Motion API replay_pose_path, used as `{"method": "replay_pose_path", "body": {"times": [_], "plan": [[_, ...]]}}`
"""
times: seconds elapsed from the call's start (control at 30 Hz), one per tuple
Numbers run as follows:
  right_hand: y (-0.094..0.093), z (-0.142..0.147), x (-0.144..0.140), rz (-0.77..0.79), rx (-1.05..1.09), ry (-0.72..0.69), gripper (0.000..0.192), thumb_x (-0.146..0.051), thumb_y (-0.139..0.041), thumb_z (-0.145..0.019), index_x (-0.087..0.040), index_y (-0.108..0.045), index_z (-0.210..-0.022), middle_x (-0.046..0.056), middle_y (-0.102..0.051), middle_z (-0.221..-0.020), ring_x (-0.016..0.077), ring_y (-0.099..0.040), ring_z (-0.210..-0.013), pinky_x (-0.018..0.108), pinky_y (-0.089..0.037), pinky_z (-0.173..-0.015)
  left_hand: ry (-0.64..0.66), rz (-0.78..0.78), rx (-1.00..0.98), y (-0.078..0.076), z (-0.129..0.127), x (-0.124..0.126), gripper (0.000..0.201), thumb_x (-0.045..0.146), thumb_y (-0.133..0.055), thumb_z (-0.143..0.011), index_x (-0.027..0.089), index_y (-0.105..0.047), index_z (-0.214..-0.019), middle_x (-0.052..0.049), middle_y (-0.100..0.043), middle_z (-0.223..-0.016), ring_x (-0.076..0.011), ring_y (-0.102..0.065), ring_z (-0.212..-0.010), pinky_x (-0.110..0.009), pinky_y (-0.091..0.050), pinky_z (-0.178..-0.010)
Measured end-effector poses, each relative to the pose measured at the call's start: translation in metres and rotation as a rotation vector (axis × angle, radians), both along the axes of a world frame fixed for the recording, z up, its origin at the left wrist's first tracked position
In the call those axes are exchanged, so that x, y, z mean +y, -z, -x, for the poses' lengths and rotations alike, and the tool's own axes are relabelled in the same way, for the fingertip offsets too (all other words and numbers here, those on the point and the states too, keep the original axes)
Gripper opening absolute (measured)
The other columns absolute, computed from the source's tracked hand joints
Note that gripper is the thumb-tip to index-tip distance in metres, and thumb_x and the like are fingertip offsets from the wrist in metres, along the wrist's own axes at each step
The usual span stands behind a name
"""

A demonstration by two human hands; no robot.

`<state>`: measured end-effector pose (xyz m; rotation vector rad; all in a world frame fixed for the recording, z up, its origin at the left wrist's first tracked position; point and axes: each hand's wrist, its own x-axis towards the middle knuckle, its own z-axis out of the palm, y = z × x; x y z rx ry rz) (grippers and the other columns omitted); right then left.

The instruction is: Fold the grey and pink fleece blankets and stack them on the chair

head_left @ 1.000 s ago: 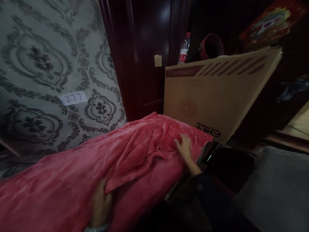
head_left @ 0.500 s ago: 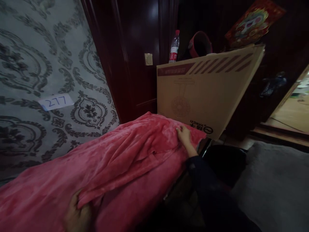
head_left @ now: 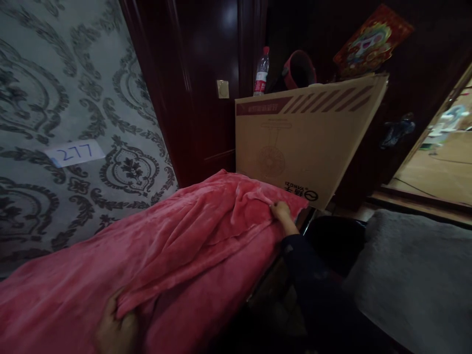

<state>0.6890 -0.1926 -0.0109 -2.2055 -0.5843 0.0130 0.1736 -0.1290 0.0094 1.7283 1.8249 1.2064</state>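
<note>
A pink fleece blanket [head_left: 177, 250] lies spread over a long surface that runs from the lower left to the middle. My left hand [head_left: 114, 327] pinches a folded edge of the blanket near the bottom of the view. At the blanket's far end my right hand [head_left: 282, 212] has its fingers closed on a raised fold of the fabric, just in front of a cardboard box. A dark sleeve covers my right arm.
A large cardboard box [head_left: 306, 142] stands beyond the blanket, with a plastic bottle [head_left: 261, 73] and a red round object [head_left: 299, 70] behind it. Patterned wallpaper with a label "277" [head_left: 75, 152] is at left. A dark wooden door is behind; a grey cushion [head_left: 416, 275] at right.
My right hand slid to the blanket's far end and closed on a fold, lifting it a little. My left hand shifted left and took hold of the near fold.
</note>
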Motion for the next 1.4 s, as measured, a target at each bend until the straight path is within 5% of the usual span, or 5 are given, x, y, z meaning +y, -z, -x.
{"method": "replay_pose_path", "body": {"times": [0.33, 0.63, 0.83, 1.1, 1.4], "plan": [[-0.024, 0.062, 0.020, -0.076, -0.283, -0.238, 0.029, -0.019, -0.046, -0.091, -0.015, -0.070, -0.108, 0.015, -0.067, -0.117, 0.0265, -0.058, -0.113, 0.041, -0.046, -0.100, -0.002, 0.014, -0.012, 0.006, 0.006, 0.003, 0.037, 0.040, -0.044, -0.064, 0.022, -0.063, -0.089, -0.002, -0.062, -0.063, -0.0208, -0.053, -0.055, -0.033, -0.042, -0.057], [0.025, 0.161, 0.029, -0.064, -0.420, -0.630, 0.028, -0.007, -0.052, -0.084, -0.016, -0.074, -0.098, 0.015, -0.067, -0.117, 0.0266, -0.059, -0.108, 0.042, -0.047, -0.098, 0.047, -0.093, -0.029, 0.015, 0.008, 0.004, 0.036, 0.035, -0.047, -0.064, 0.022, -0.065, -0.093, -0.001, -0.063, -0.064, -0.0214, -0.056, -0.059, -0.031, -0.044, -0.058], [0.018, 0.145, 0.033, -0.128, -0.307, -0.502, 0.028, -0.012, -0.056, -0.083, -0.019, -0.079, -0.097, 0.014, -0.049, -0.147, 0.0259, -0.060, -0.117, 0.038, -0.048, -0.099, 0.069, -0.080, -0.039, 0.027, 0.013, 0.011, 0.044, 0.035, -0.047, -0.065, 0.020, -0.066, -0.101, -0.002, -0.067, -0.072, -0.0219, -0.058, -0.063, -0.033, -0.048, -0.064], [-0.005, 0.122, 0.049, -0.319, -0.165, -0.472, 0.011, -0.019, -0.063, -0.072, -0.026, -0.070, -0.071, 0.004, -0.072, -0.089, 0.0222, -0.063, -0.087, 0.033, -0.049, -0.081, 0.056, -0.155, -0.026, 0.038, 0.012, 0.013, 0.042, 0.038, -0.046, -0.071, 0.020, -0.067, -0.104, -0.004, -0.069, -0.078, -0.0225, -0.061, -0.068, -0.034, -0.049, -0.067], [-0.080, -0.033, -0.008, -1.014, 0.105, 0.180, 0.015, -0.036, -0.048, -0.076, -0.026, -0.040, -0.069, -0.005, -0.037, -0.064, 0.0162, -0.046, -0.069, 0.030, -0.046, -0.064, 0.109, -0.416, 0.255, -0.031, 0.043, 0.033, 0.036, 0.033, -0.048, -0.063, 0.022, -0.062, -0.095, -0.003, -0.069, -0.088, -0.0254, -0.064, -0.082, -0.039, -0.054, -0.080]]}}
